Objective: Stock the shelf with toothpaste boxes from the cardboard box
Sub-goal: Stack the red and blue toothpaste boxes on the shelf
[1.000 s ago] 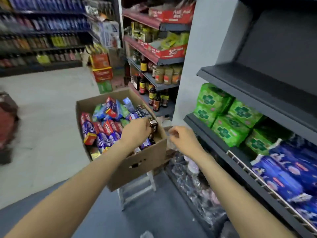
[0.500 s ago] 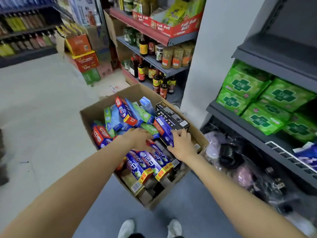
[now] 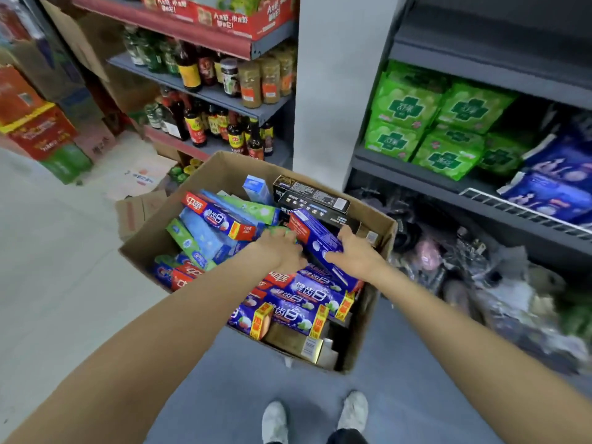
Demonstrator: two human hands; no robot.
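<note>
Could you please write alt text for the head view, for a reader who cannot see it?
Both hands reach into an open cardboard box crammed with toothpaste boxes; the right hand grips a blue toothpaste box, the left hand beside it. Green packs fill the grey shelf to the right.

The blue-and-red toothpaste boxes [image 3: 298, 296] read "健齿白", with "中华" on their red ends.

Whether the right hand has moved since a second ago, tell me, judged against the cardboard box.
Yes. The right hand was beyond the right rim of the cardboard box; now it is inside, gripping a blue toothpaste box.
</note>
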